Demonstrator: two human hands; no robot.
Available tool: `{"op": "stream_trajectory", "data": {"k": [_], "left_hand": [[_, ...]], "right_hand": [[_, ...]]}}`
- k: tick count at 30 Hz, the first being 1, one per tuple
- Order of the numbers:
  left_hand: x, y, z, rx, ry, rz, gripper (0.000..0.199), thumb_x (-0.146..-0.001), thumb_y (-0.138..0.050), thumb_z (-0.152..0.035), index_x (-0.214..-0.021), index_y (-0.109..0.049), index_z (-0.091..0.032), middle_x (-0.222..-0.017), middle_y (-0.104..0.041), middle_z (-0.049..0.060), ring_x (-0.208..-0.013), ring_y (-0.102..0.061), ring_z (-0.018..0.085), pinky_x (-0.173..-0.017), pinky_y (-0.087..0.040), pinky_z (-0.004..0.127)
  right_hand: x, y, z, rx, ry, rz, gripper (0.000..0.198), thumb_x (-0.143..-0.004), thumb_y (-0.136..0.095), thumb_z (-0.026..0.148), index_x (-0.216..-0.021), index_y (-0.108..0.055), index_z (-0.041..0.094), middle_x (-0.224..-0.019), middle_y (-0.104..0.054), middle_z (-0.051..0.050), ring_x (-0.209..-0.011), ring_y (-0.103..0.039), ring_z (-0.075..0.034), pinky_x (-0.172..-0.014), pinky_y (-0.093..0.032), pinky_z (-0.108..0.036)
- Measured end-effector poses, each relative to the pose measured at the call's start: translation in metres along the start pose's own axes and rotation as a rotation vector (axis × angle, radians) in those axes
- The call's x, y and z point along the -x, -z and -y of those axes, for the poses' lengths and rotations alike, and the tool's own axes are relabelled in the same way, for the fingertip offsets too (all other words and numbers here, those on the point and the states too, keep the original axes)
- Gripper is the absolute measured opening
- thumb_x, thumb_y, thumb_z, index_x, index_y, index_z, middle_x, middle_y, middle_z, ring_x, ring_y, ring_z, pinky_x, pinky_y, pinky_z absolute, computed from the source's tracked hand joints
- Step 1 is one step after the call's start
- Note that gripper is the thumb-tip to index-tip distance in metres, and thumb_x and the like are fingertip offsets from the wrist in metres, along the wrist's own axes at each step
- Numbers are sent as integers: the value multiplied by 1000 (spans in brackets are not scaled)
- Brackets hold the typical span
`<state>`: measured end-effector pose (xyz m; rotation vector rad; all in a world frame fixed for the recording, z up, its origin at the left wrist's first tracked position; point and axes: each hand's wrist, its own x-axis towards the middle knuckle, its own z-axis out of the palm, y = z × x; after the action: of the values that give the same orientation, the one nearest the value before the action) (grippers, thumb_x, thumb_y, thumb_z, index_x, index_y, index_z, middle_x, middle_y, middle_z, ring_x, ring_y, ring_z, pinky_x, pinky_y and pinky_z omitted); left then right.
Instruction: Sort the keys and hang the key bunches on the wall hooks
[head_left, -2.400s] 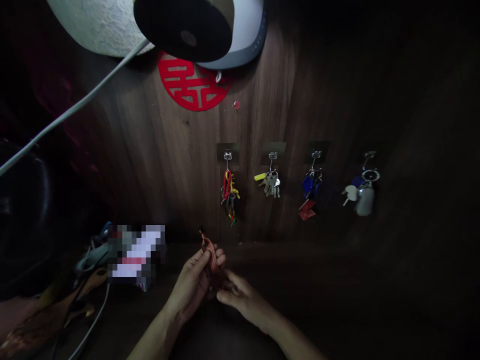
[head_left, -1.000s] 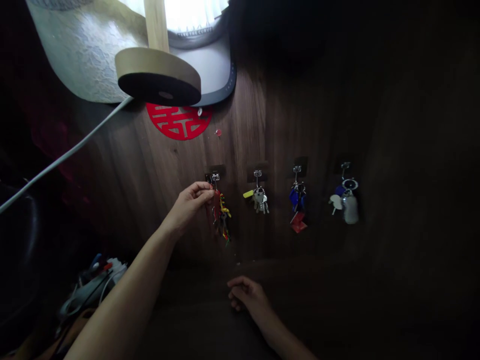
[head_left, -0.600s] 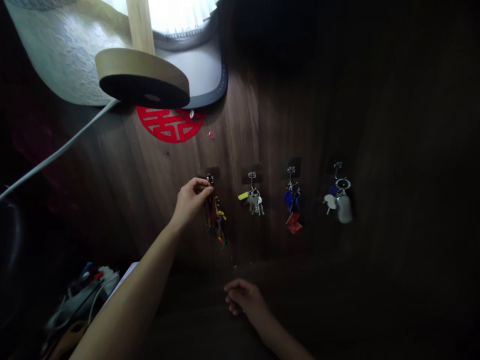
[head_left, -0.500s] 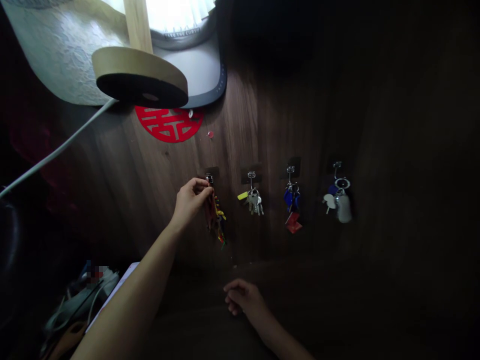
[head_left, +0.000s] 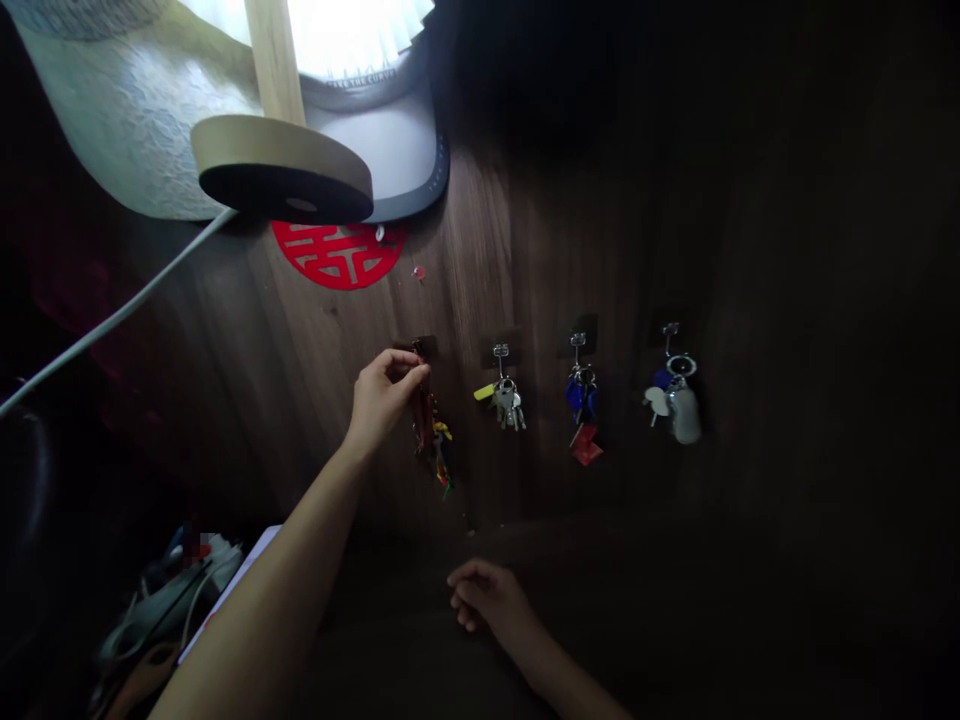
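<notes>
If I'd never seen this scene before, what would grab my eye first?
Probably the bright white pleated shape at the upper left, glaring against the dark wood. Just below it, partly covered by a pale cap, the round red cut-out stands out. Near the middle, the left hand pinches a reddish strap at the leftmost hook, beside a silver key bunch.

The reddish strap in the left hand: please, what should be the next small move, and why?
Probably the left hand should ease the reddish strap slightly downward, checking for support before letting go. The fingers pinch its upper part in front of the leftmost hook's backing plate and mostly hide the hook, so I cannot tell whether the strap has caught.
</notes>
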<state>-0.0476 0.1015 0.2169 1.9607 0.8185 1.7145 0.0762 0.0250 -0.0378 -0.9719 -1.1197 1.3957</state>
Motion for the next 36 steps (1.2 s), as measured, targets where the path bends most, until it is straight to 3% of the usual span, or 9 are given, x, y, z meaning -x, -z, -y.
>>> {"op": "stream_trajectory", "data": {"k": [4,12,20,25,36], "left_hand": [[-3,-3,-4,-32,-17,47,18,-66,-67,-30,-77,-63,-16,-72,-67,0,-67,-61,14,-63,-46,23],[6,4,15,-230,27,-13,17,-70,-64,-31,-81,-65,-18,-73,-69,0,-66,-63,14,-59,-46,22],[16,4,16,-387,-9,-23,17,-79,-58,-34,-86,-66,-22,-81,-72,0,-73,-66,15,-67,-47,23],[31,7,18,-439,-54,-15,20,-84,-52,-31,-92,-68,-24,-94,-73,0,-88,-65,18,-79,-47,27],[71,3,47,-379,1,12,33,-86,-49,-29,-118,-58,-24,-113,-66,3,-101,-61,19,-89,-46,32]], "right_hand": [[1,0,1,-5,5,0,39,-56,-71,49,-71,-60,15,-55,-59,2,-42,-50,-8,-43,-36,-21],[1,-1,-1,13,-9,-13,34,-57,-69,45,-70,-60,15,-53,-58,3,-40,-48,-7,-42,-34,-20],[4,-2,3,14,5,-9,34,-58,-69,45,-70,-59,15,-53,-58,3,-42,-49,-8,-43,-35,-21],[7,-1,5,33,0,-1,33,-60,-68,46,-72,-60,15,-55,-58,3,-43,-49,-8,-45,-35,-21],[10,-2,8,73,36,-5,34,-63,-66,47,-74,-60,16,-58,-59,2,-47,-51,-9,-47,-36,-22]]}}
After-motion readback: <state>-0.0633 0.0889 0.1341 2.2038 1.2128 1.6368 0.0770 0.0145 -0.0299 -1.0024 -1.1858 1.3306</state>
